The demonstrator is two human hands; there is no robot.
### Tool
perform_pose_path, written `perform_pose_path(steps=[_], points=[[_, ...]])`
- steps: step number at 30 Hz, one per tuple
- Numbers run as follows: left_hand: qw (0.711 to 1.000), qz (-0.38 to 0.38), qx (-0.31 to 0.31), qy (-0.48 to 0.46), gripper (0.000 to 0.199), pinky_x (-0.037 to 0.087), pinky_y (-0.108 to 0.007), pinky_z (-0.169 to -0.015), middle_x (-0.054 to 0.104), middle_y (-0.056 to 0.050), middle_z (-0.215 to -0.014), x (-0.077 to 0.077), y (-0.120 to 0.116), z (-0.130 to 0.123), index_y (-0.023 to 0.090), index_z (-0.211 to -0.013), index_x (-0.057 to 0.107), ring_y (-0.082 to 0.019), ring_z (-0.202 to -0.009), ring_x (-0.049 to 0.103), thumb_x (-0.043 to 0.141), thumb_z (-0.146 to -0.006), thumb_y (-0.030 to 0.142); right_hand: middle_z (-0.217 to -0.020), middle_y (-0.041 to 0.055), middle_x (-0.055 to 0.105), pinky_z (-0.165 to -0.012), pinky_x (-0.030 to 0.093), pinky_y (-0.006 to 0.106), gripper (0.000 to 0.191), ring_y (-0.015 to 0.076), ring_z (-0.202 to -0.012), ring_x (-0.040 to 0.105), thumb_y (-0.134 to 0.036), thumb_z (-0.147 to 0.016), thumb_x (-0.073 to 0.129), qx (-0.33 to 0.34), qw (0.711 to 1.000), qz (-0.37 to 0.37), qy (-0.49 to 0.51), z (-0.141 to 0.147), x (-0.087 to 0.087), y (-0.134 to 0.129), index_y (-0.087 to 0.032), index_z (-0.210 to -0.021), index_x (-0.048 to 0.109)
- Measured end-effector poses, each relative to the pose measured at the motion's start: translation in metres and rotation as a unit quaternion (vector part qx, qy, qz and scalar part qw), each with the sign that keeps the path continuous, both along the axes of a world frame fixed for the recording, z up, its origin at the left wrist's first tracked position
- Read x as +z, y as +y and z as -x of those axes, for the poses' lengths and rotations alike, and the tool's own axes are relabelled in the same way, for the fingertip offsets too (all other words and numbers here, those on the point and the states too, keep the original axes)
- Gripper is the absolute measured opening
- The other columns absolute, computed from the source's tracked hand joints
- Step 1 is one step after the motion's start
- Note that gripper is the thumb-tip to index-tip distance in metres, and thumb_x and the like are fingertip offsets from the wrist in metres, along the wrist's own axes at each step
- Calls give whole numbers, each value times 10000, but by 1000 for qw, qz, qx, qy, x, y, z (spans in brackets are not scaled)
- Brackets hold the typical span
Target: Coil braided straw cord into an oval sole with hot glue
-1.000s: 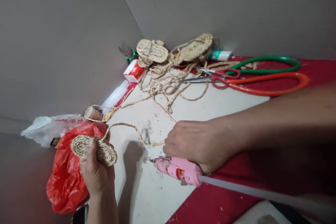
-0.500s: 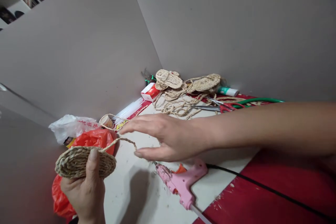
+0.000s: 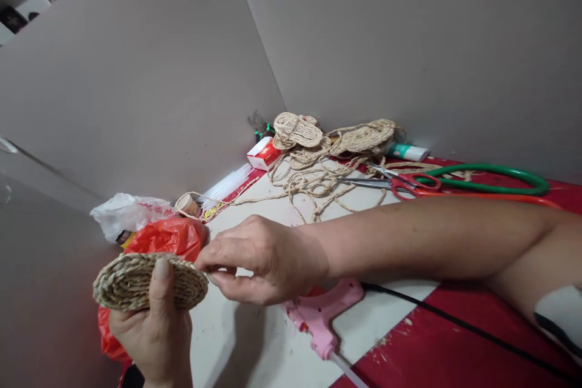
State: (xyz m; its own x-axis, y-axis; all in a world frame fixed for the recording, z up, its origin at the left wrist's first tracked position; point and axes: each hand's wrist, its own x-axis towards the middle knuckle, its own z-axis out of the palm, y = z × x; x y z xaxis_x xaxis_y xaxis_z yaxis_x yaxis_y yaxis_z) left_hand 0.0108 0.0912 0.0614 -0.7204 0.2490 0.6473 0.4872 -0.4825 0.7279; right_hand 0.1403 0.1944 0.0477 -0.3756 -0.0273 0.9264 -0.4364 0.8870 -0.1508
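My left hand (image 3: 157, 327) grips a round coil of braided straw rope (image 3: 127, 284), its thumb pressed on the upper face and the other fingers beneath. At the coil's right edge, my right hand (image 3: 261, 260) pinches with thumb and forefinger; the rope between those fingertips is mostly hidden. Under my right wrist lies a pink hot glue gun (image 3: 321, 318) with a clear glue stick in its back end; its nozzle is hidden behind my hand. Farther back, loose straw rope (image 3: 313, 185) sprawls over a white board (image 3: 218, 345).
Bundled straw rope (image 3: 297, 130), red-handled scissors (image 3: 413, 183), a green-handled tool (image 3: 500, 176) and a green-white tube (image 3: 409, 152) lie by the wall. White glue sticks (image 3: 227, 185), a paper cup (image 3: 186, 205) and red (image 3: 168, 237) and white plastic bags (image 3: 120, 212) are at left.
My right hand has moved down and left to the coil's edge, and its spread fingers have closed into a pinch. The rope end that stood off the coil now lies along its edge.
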Motion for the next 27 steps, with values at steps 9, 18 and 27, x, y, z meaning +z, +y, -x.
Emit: perform_pose_path(steps=[9, 18, 27], points=[[998, 27, -15, -62, 266, 524, -261, -492, 591, 23, -668, -2, 1, -3, 144, -699, 598, -111, -530, 550, 812, -628, 285, -700, 13, 643, -591, 456, 181, 140, 65, -591, 535, -105, -815, 455, -22, 1000, 3, -9, 0, -2, -2, -108, -861, 587], [986, 51, -102, -125, 195, 505, -217, -554, 588, 33, -688, 2, 6, -7, 147, -748, 622, -95, -572, 564, 756, -688, 274, -728, 25, 654, -596, 480, 204, 131, 87, -635, 579, -137, -844, 441, -56, 998, -24, -11, 1, -7, -2, -121, -846, 570], [969, 53, -151, -186, 142, 489, -222, -664, 564, 44, -668, -1, 10, -7, 158, -742, 622, -83, -601, 550, 712, -735, 267, -735, 25, 668, -589, 493, 214, 132, 91, -631, 598, -117, -842, 445, -80, 995, -51, 11, 3, -12, -4, -118, -873, 573]])
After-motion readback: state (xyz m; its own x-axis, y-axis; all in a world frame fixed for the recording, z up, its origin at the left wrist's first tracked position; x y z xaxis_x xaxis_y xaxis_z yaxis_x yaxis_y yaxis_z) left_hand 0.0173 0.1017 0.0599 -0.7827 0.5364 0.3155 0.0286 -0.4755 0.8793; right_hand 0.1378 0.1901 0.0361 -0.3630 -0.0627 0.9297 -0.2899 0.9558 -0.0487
